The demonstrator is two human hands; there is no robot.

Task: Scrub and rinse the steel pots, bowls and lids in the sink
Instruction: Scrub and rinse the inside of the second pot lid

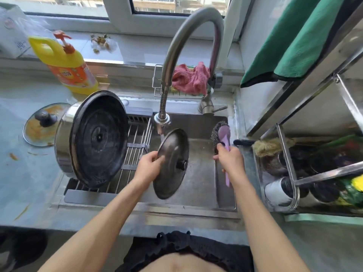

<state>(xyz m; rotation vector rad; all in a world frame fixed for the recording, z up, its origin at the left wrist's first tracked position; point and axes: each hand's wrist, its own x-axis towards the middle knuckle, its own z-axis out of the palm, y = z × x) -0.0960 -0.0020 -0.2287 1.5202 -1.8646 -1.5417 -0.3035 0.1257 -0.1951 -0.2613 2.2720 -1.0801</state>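
From the head camera, two bare hands work over one steel sink (198, 185). The left hand (150, 165) pinches the rim of one steel lid (171, 163), thumb on its top face and fingers behind, holding it tilted on edge above the basin with its black knob (181, 164) facing right. Water runs from the one curved tap (188, 55) onto the lid's upper edge. The right hand (229, 159) is closed around the purple handle of one scrubbing brush (222, 136), whose dark wire-wool head points away from the person, near the sink's right wall and apart from the lid. One large steel pot (90, 138) lies on its side on the wire rack (137, 146) over the left part of the sink, its dark bottom turned toward the camera. On the counter (29, 183) left of it lies one glass lid (42, 124), smeared with orange residue, knob up. Behind stands one yellow detergent bottle (64, 63) with a red pump. One pink cloth (191, 78) sits in a small wire basket (157, 83) behind the tap. At right, one green towel (294, 42) hangs over a steel shelf rack (314, 91) holding several items too blurred to count.
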